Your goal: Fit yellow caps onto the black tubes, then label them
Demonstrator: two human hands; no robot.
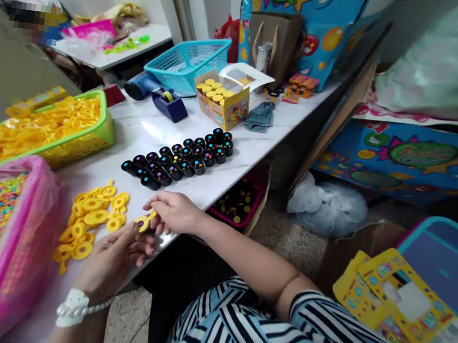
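A small yellow piece with a dark centre (142, 224) is pinched between the fingertips of my left hand (117, 252), just over the table's front edge. My right hand (174, 212) meets it from the other side, its fingers closed on the narrow yellow end of the same piece. Rows of black cylinders (173, 170) with coloured candies in their tops stand upright beyond my hands. Left of them lies a loose pile of yellow ring-shaped pieces (89, 211).
A pink basket of coloured candies (33, 212) stands at the left, with a green basket of yellow parts (107, 126) behind. Farther back are a tape dispenser (172, 108), a yellow box (231, 112) and a blue basket (184, 63). The white table (249, 146) ends at the right.
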